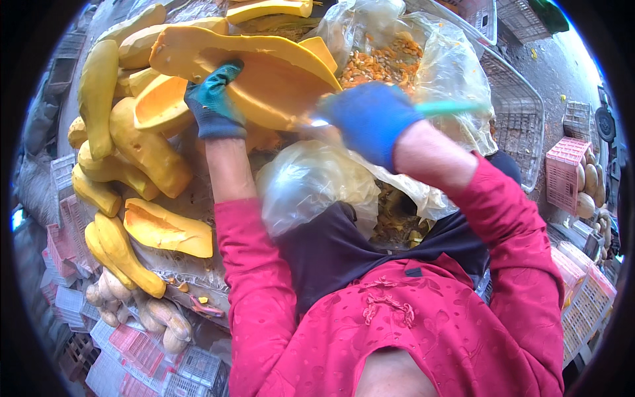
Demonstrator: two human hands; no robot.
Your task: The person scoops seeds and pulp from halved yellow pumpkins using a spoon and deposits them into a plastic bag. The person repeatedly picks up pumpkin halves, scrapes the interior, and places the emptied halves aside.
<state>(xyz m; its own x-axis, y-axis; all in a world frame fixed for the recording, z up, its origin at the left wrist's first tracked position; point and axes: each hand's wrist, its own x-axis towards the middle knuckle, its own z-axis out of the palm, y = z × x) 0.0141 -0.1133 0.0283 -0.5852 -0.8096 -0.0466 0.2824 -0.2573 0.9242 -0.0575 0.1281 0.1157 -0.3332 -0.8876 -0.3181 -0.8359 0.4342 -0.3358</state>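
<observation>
A hollowed half of a long orange-fleshed pumpkin (292, 69) is tilted up before me, cut side towards me. My left hand (218, 101), in a green and grey coated glove, grips its near rim, thumb inside the hollow. At the pumpkin's right end is my right hand (372, 121), in a blue glove and blurred by motion. It is closed around a tool whose green handle (451, 107) sticks out to the right. A bright glint shows at the tool's other end; its shape cannot be made out. Beyond that hand, a clear plastic bag (454, 74) holds pumpkin seeds and pulp (382, 62).
Peeled pumpkins (149, 149) are piled on the left, with a cut half (168, 226) nearer me. Plastic sheeting (317, 183) covers part of my lap. A grey crate (516, 109) stands right of the bag; a pink crate (563, 173) of unpeeled pumpkins is farther right.
</observation>
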